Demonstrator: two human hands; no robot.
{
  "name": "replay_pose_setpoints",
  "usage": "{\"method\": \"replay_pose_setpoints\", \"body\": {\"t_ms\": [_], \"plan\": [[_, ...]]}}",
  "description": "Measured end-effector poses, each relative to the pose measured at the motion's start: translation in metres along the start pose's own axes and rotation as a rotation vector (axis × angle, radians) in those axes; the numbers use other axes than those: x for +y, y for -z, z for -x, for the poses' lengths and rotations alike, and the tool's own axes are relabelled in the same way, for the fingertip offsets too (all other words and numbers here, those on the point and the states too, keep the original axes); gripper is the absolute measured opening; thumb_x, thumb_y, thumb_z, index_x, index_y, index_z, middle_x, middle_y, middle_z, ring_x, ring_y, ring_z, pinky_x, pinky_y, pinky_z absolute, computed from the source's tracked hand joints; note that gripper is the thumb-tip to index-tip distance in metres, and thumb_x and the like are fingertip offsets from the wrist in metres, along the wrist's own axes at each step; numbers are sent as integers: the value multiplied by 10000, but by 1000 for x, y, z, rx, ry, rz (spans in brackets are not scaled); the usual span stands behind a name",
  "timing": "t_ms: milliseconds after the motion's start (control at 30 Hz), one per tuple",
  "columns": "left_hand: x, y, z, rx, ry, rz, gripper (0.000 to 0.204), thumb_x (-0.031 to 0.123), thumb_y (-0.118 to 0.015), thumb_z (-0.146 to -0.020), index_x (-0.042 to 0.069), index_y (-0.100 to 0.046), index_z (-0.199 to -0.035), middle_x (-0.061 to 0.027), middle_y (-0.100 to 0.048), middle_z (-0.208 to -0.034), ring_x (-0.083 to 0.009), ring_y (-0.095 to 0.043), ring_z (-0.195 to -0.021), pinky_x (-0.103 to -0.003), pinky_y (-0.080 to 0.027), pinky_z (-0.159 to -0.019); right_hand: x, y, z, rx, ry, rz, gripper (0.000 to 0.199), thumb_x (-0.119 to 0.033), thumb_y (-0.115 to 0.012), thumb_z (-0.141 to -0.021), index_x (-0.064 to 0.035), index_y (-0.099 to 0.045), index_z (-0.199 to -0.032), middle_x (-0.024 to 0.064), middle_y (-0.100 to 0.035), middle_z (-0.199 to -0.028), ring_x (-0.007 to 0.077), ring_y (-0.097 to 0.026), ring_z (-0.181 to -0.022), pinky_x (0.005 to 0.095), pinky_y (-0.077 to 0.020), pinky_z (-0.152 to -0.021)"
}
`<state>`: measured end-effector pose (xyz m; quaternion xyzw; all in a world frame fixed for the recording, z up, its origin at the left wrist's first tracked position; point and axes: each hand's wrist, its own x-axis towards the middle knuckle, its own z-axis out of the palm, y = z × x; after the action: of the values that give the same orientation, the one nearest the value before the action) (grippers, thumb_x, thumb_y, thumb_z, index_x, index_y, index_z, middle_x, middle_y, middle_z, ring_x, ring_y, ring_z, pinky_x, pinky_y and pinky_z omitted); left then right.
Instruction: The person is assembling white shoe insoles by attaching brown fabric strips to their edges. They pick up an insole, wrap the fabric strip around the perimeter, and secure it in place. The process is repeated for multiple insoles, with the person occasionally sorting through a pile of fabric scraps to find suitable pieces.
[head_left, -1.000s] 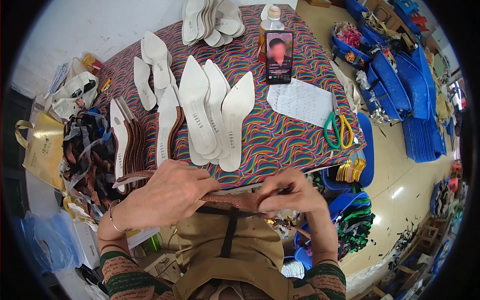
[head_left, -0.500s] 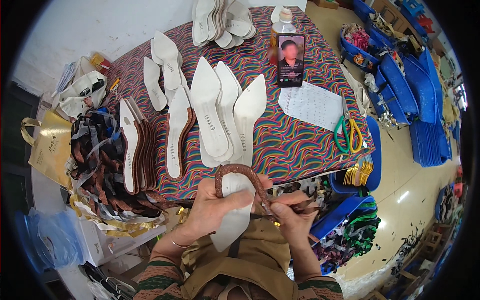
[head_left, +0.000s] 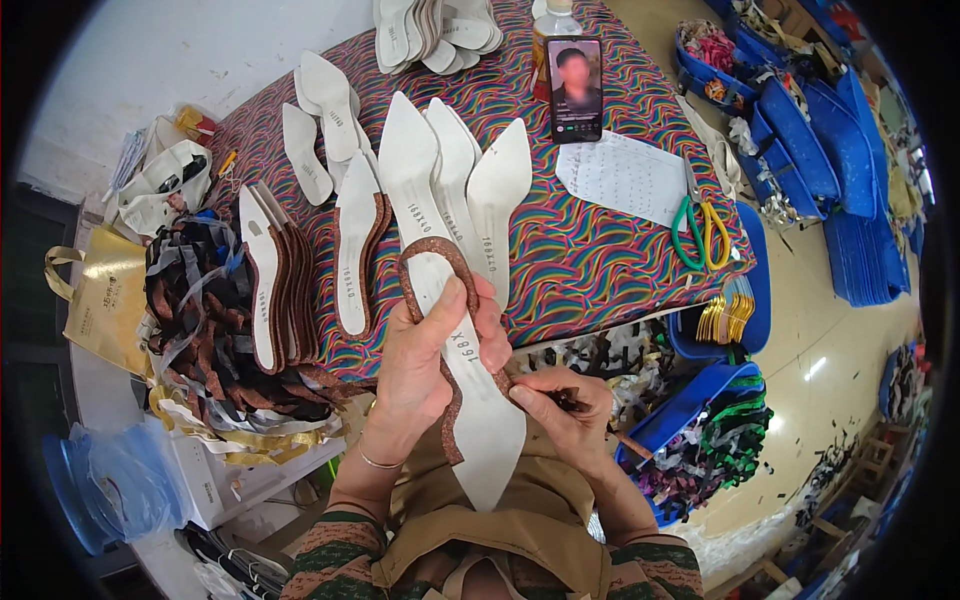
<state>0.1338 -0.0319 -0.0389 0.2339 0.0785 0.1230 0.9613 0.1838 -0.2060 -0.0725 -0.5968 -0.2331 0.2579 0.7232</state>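
Note:
My left hand (head_left: 412,375) grips a white pointed shoe insole (head_left: 490,435) above my lap, thumb on its face. A glittery brown trim strip (head_left: 452,425) runs round the insole's rounded heel and down its sides. At the insole's right edge, my right hand (head_left: 565,405) pinches the strip, whose dark loose length lies partly hidden in the fingers. Beyond them on the table lie plain white insoles (head_left: 410,150). Brown-edged insoles (head_left: 262,290) stand in a row to the left, with a smaller brown-edged group (head_left: 353,260) beside them.
A patterned cloth covers the table (head_left: 590,260). Green-and-yellow-handled scissors (head_left: 692,235), a paper sheet (head_left: 620,175), a phone (head_left: 575,90) and a bottle (head_left: 556,22) lie or stand at right. Heaped strips (head_left: 215,330) hang at left; blue bins (head_left: 680,420) hold scraps at right.
The insole has moved up and left in my left hand and turned its face more toward me. My right hand has come slightly left and down, still pinching the strip.

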Motion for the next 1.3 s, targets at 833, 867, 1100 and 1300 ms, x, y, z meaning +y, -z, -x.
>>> {"method": "replay_pose_setpoints", "body": {"t_ms": [833, 867, 1100, 1300], "plan": [[11, -16, -16, 201, -332, -583, 141, 86, -530, -963, -29, -520, -1044, -142, -631, -757, -268, -665, -686, -394, -569, -630, -23, 45, 7, -268, -120, 412, 156, -9, -676, -850, 24, -689, -1002, 83, -645, -661, 113, -591, -542, 276, -428, -478], [17, -13, -20, 238, -415, -597, 140, 100, -529, -968, -17, -508, -1042, -128, -611, -733, -267, -655, -655, -402, -567, -619, -31, 58, 4, -313, -205, 419, 138, -15, -687, -845, 25, -692, -977, 73, -634, -638, 100, -588, -542, 272, -428, -480], [73, 28, -11, 475, -583, -469, 176, 237, -587, -965, 66, -554, -944, -42, -558, -824, -181, -585, -781, -354, -515, -755, -103, 201, 2, -53, -459, 428, 131, -84, -761, -779, 20, -683, -760, 38, -613, -568, 76, -528, -461, 213, -387, -439], [106, 155, 35, 537, -534, -476, 218, 249, -643, -926, 78, -551, -1024, -16, -514, -866, -156, -509, -870, -312, -420, -872, -185, 224, -64, 372, -37, 936, 328, -289, -717, -839, -32, -637, -652, -10, -559, -551, 73, -517, -564, 304, -391, -514]]}}
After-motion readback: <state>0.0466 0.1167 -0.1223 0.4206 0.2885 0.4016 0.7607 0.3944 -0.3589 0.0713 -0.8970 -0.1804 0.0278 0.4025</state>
